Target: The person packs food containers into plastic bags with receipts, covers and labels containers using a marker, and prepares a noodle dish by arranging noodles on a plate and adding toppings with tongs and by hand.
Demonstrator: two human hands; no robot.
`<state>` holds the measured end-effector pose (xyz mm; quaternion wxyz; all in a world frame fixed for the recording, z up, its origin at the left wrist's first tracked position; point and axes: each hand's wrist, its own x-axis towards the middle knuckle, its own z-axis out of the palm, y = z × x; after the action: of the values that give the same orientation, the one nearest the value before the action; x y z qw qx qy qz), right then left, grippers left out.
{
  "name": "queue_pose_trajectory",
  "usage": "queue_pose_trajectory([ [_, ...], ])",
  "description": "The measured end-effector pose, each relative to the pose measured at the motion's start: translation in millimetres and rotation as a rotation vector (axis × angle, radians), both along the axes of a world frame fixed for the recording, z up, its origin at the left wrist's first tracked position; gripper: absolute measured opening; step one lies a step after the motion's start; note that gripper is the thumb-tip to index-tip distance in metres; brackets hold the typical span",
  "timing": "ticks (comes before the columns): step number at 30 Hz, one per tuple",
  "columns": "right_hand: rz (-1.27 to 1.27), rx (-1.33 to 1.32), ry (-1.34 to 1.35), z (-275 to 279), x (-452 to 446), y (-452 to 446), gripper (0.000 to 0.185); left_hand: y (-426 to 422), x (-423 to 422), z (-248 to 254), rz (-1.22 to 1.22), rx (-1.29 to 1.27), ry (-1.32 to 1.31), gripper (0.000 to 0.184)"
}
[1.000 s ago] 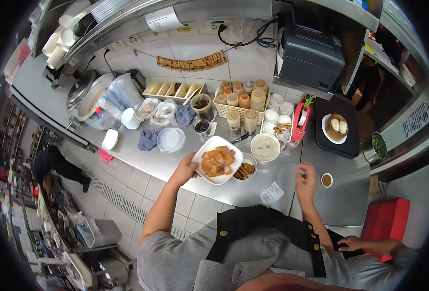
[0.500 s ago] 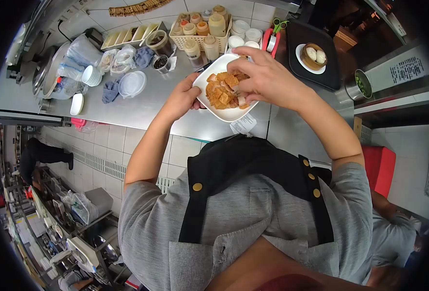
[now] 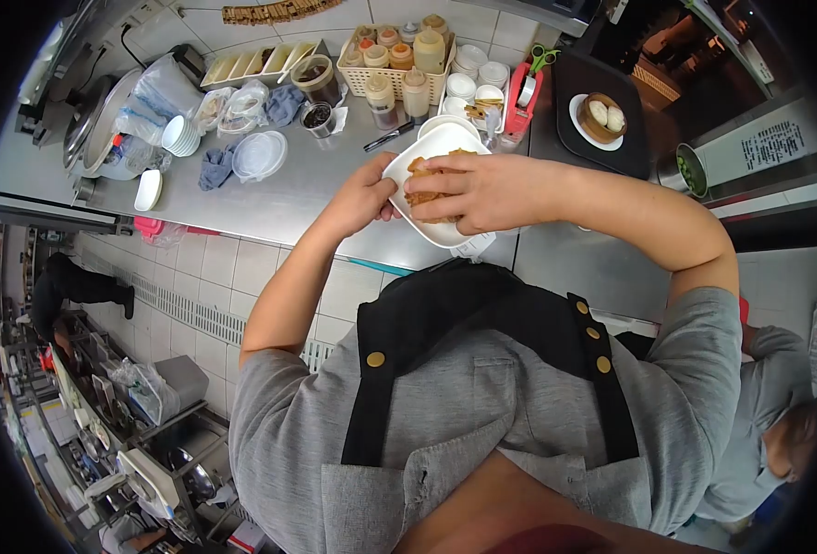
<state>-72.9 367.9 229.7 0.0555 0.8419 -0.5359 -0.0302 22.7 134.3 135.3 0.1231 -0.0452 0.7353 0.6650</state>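
Note:
My left hand (image 3: 365, 196) grips the left corner of a white square dish (image 3: 441, 145), thumb over its rim. Golden-brown fried pieces (image 3: 420, 166) lie in the dish, held above the steel counter. My right hand (image 3: 455, 189) reaches over the dish from the right, its fingers curved round the pieces and covering most of them. Behind the dish, partly hidden by it, is a round white bowl (image 3: 443, 124). A receipt (image 3: 474, 246) shows below the dish's lower edge.
Squeeze bottles stand in a cream basket (image 3: 397, 78) at the back. A black tray (image 3: 600, 111) holds a bamboo steamer (image 3: 601, 118) with white buns. Left are a plastic lid (image 3: 260, 156) and blue cloth (image 3: 216, 169). Another person (image 3: 764, 415) is at the lower right.
Over the last second the dish came closer to my body and my right hand moved from the counter onto the food. Its fingers have since slid left across the pieces. The view has shifted.

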Motion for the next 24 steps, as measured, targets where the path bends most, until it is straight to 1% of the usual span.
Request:
queue_pose_trajectory([
  [3,0.051,0.046,0.062,-0.3,-1.3,-9.8,0.015,-5.8,6.4,-0.8,-0.015,0.021,-0.029,0.04],
  [5,0.004,0.037,-0.144,-4.9,-7.9,-12.6,0.02,-9.5,11.4,0.2,0.005,0.031,-0.051,0.041],
  [6,0.008,0.041,-0.145,-4.7,-10.0,-13.7,0.02,-11.6,13.3,-1.4,0.008,0.035,-0.052,0.041],
  [8,-0.064,0.031,-0.321,-3.8,-15.4,-15.3,0.025,-16.5,15.2,-6.0,0.035,0.06,-0.068,0.041],
  [9,-0.085,-0.001,-0.341,-8.4,-19.0,-16.5,0.023,-19.2,16.2,-9.2,0.035,0.063,-0.07,0.041],
  [12,-0.147,-0.068,-0.392,-20.7,-26.7,-20.7,0.022,-24.3,18.8,-20.4,0.04,0.095,-0.095,0.04],
  [16,-0.2,-0.113,-0.346,-33.9,-30.3,-27.8,0.019,-26.8,20.7,-28.3,0.031,0.113,-0.13,0.041],
  [20,-0.151,-0.125,-0.289,-55.9,-26.2,-27.0,0.02,-31.4,22.5,-38.4,0.018,0.117,-0.166,0.042],
  [22,-0.287,-0.142,-0.454,-55.2,-22.7,-22.3,0.026,-35.2,22.9,-39.9,0.015,0.127,-0.173,0.042],
  [23,-0.287,-0.136,-0.458,-54.9,-19.4,-21.4,0.026,-36.5,23.8,-40.8,0.011,0.133,-0.176,0.042],
  [24,-0.353,-0.135,-0.477,-51.4,-14.8,-21.0,0.032,-37.6,25.0,-42.4,0.013,0.138,-0.181,0.042],
])
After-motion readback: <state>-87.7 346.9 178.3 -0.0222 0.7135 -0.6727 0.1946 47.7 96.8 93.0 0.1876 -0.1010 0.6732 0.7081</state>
